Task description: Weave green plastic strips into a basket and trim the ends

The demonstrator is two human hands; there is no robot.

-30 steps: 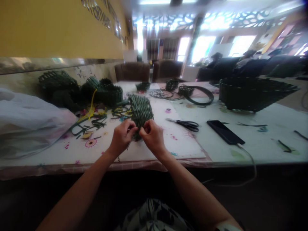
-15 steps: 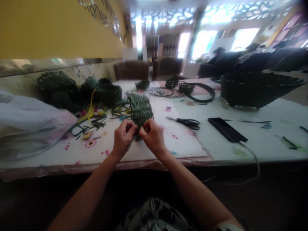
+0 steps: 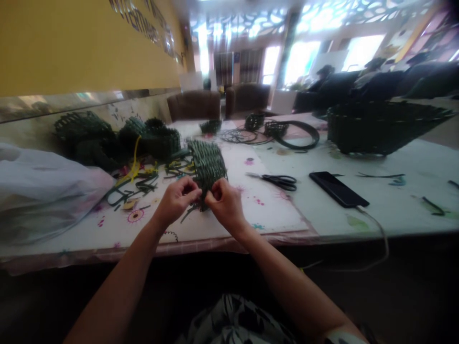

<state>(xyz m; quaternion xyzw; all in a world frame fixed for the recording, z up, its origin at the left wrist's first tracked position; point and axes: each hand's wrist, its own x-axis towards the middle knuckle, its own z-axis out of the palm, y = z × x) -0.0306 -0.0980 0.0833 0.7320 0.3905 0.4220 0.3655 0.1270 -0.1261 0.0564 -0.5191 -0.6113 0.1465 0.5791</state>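
A small dark green woven basket (image 3: 208, 162) rests tilted on the table in front of me. At its near edge both hands meet, fingertips pinched. My left hand (image 3: 181, 196) is closed at the basket's lower left edge, and what its fingertips hold is too small to make out. My right hand (image 3: 225, 199) pinches the basket's near edge close beside it. A thin green strip (image 3: 187, 213) sticks out below the left fingers. Black-handled scissors (image 3: 276, 180) lie to the right of the basket.
A phone (image 3: 339, 189) with a white cable lies right of the scissors. A large dark basket (image 3: 383, 129) stands at the back right. Cut strips (image 3: 138, 186) and a white plastic bag (image 3: 46, 191) are on the left, more woven pieces (image 3: 150, 136) behind. People sit far back.
My left hand has moved slightly left, away from my right hand, and the strip below it has come into view. My right hand stays at the basket's edge.
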